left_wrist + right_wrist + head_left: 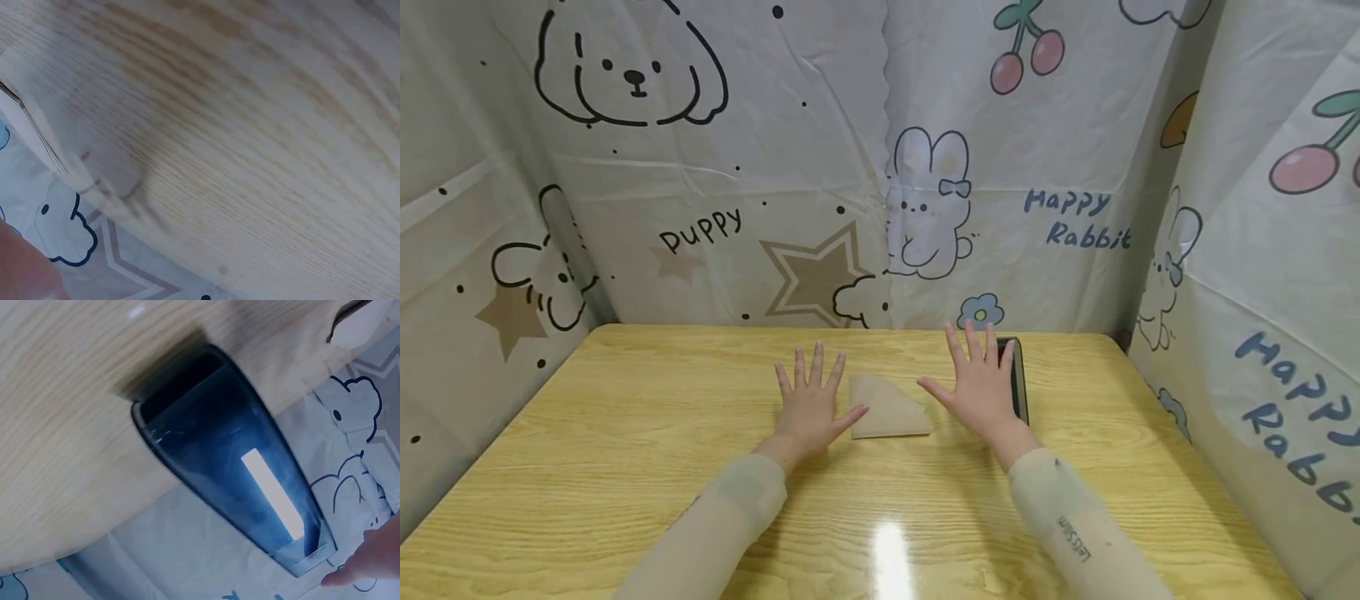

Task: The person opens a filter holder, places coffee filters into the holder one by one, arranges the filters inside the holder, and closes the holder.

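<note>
In the head view my left hand (808, 417) is held with its fingers spread and straight. Its thumb overlaps the left edge of a beige, quarter-round folded sheet (883, 408); whether they touch I cannot tell. My right hand (981, 396), also spread wide and holding nothing, is in front of a dark, rimmed, oblong container (1018, 387) and hides much of it. The right wrist view shows that dark container (219, 450) with a glossy inside, and a fingertip (369, 556) beside its far end. Layered edges of the folded sheet (31, 128) show in the left wrist view.
Both hands are over a wood-grain table (647, 417), whose front part carries a bright light reflection. A printed cloth (812, 167) hangs along the back edge, and more of it stands at the left and right sides.
</note>
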Tool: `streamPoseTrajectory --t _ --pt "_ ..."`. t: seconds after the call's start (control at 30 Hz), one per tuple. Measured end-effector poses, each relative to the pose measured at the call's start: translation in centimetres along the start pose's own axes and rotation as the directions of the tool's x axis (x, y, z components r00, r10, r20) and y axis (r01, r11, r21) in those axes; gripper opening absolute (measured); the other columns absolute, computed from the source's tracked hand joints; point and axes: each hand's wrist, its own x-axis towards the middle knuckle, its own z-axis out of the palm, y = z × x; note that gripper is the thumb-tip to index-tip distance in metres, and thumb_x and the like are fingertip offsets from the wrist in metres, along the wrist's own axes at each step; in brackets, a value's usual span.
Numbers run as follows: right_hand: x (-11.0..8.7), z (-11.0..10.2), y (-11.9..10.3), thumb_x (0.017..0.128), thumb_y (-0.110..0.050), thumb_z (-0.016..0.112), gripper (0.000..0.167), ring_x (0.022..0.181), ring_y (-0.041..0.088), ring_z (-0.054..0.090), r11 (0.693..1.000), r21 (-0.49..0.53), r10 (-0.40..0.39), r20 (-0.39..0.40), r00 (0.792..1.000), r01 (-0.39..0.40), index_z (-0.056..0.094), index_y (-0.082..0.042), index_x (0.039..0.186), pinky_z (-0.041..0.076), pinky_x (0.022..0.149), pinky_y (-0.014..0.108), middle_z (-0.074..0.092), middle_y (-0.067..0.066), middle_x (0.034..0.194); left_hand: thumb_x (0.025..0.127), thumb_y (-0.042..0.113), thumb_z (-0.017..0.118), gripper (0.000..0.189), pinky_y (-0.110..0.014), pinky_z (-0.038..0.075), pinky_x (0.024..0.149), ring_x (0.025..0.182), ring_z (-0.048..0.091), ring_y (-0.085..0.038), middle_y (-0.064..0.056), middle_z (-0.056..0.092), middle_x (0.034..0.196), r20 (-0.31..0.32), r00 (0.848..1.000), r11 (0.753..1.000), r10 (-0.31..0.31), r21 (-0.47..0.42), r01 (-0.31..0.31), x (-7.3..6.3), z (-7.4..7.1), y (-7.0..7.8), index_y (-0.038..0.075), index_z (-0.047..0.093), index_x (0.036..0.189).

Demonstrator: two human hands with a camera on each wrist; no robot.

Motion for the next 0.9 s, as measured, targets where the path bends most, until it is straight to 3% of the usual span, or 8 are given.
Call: streamPoseTrajectory --t 0.13,0.3,0.47,0.63,0.73,0.9 --pt "0.1 0.0 1.1 0.085 -0.062 0.052 0.088 0.142 0.045 0.003 0.997 0.04 0.072 -0.078 0.994 -0.069 0.015 -0.017 0.151 0.006 0.109 0.067 0.014 0.018 0.155 0.088 0.063 0.047 0.088 -0.071 -0.01 0.104 0.14 -0.011 -0.048 -0.019 -0.006 0.156 0.01 1.0 1.0 -0.002 -0.01 0.002 -0.2 -0.1 -0.1 0.018 0.007 0.151" --pt "0.1 -0.1 2.5 0.089 -0.045 0.058 0.086 0.138 0.048 0.012 0.966 0.163 0.221 -0.121 0.968 -0.2 0.013 -0.003 0.149 0.019 0.11 0.061 0.013 0.028 0.151 0.088 0.065 0.045 0.088 -0.071 -0.009 0.105 0.139 -0.011 -0.048 -0.019 -0.007 0.156 0.019 1.0 1.0 -0.005 -0.011 0.006 -0.3 -0.3 -0.1 0.017 0.008 0.152" --pt "0.2 -0.3 3.3 0.092 -0.03 0.059 0.087 0.132 0.048 0.024 0.902 0.297 0.333 -0.017 0.943 -0.314 0.001 0.005 0.147 0.038 0.1 0.056 0.014 0.032 0.149 0.087 0.065 0.044 0.088 -0.071 -0.006 0.105 0.139 -0.009 -0.048 -0.02 -0.005 0.156 0.017 1.0 1.0 -0.009 -0.005 0.009 -0.5 -0.5 -0.2 0.016 0.01 0.152" --pt "0.1 -0.4 3.8 0.094 -0.018 0.054 0.083 0.127 0.046 0.037 0.819 0.405 0.404 0.097 0.91 -0.406 -0.005 0.002 0.148 0.044 0.093 0.054 0.023 0.032 0.147 0.087 0.065 0.045 0.088 -0.071 -0.007 0.105 0.14 -0.009 -0.048 -0.02 -0.005 0.156 0.023 1.0 1.0 -0.007 -0.001 0.008 -0.5 -0.6 -0.2 0.017 0.01 0.152" --pt "0.0 -0.4 4.1 0.094 -0.017 0.054 0.079 0.119 0.046 0.046 0.808 0.415 0.41 0.112 0.905 -0.418 0.0 0.002 0.148 0.045 0.091 0.054 0.03 0.033 0.142 0.087 0.065 0.045 0.087 -0.072 -0.006 0.104 0.14 -0.008 -0.048 -0.021 -0.003 0.156 0.018 1.0 1.0 -0.003 0.001 0.003 -0.5 -0.5 -0.3 0.016 0.012 0.151" --pt "-0.1 -0.5 4.4 0.093 -0.017 0.055 0.076 0.114 0.048 0.049 0.822 0.406 0.382 0.127 0.916 -0.399 0.006 0.004 0.146 0.046 0.089 0.054 0.033 0.034 0.139 0.088 0.064 0.045 0.086 -0.072 -0.005 0.105 0.141 -0.006 -0.046 -0.02 -0.002 0.156 0.025 1.0 1.0 -0.012 -0.021 0.012 -0.5 -0.3 -0.5 0.014 0.016 0.151"
